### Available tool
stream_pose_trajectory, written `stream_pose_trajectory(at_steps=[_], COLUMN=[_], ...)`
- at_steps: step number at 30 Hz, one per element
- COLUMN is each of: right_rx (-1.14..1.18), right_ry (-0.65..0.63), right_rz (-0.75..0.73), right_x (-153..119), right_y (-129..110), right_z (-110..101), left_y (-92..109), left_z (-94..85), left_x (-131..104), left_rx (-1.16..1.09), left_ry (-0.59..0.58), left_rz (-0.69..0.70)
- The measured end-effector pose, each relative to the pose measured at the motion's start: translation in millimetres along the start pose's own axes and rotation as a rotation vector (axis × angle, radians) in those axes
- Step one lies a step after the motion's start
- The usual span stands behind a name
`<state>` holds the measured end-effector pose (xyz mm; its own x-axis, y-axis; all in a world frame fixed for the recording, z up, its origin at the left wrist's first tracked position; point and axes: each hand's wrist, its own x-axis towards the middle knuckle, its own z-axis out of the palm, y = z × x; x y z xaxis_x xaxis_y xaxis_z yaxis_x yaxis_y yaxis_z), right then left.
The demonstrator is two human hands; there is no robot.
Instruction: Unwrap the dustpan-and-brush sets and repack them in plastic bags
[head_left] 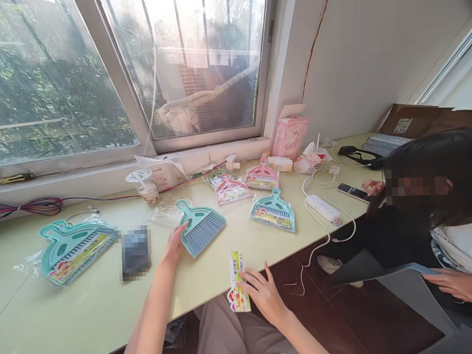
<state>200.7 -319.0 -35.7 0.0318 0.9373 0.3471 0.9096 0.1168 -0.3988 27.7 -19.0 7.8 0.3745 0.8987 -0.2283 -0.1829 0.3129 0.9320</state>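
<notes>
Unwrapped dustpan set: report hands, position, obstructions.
Left hand touching unwrapped dustpan set, on table. Right hand, fingers spread, touching printed card across table edge. Clear plastic close beside set, possible snag.

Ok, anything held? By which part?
Left hand touches the green dustpan at its left side, right hand the card at its right side; grip can't be told.

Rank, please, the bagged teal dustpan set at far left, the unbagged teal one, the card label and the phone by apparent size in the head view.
1. Bagged teal dustpan set
2. Unbagged teal dustpan set, touched by the left hand
3. Card label, partly covered by the right hand
4. Phone, farther off
</notes>
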Motion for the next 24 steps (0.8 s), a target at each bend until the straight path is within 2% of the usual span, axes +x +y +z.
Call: stream_pose_trajectory(at_steps=[2,4,6,8,11,13,15,17,19,24], right_rx=[0.030,0.045,0.026,-0.003,-0.046,-0.079,-0.123,-0.173,-0.195,-0.117], right_ry=[0.120,0.247,0.351,0.401,0.377,0.299,0.209,0.174,0.186,0.233], right_rz=[-0.006,0.027,0.087,0.082,0.042,-0.029,-0.147,-0.212,-0.209,-0.102], right_x=[-8.6,3.5,35.7,80.8,150.9,187.0,209.8,220.4,222.8,217.4], right_y=[-8.2,-14.4,-18.6,-21.7,-26.5,-29.2,-29.2,-25.9,-21.0,-17.1], right_z=[12.4,10.2,-4.3,-22.2,-32.6,-21.7,-1.2,19.8,34.3,40.1], left_y=[-2.9,-4.4,-3.8,-2.1,-0.2,0.2,0.3,0.6,1.2,3.7], left_z=[-0.4,-1.1,-2.0,-2.6,-1.6,0.4,2.5,3.8,4.2,4.7], left_x=[3.5,4.8,3.1,-0.6,-6.4,-9.3,-11.6,-13.0,-13.3,-10.1], left_rx=[-0.081,-0.143,-0.208,-0.261,-0.299,-0.312,-0.306,-0.272,-0.220,-0.126], left_ry=[-0.010,-0.005,-0.006,-0.017,-0.055,-0.081,-0.106,-0.138,-0.180,-0.188], left_rz=[0.019,0.048,0.059,0.044,0.005,0.019,0.057,0.107,0.154,0.187])
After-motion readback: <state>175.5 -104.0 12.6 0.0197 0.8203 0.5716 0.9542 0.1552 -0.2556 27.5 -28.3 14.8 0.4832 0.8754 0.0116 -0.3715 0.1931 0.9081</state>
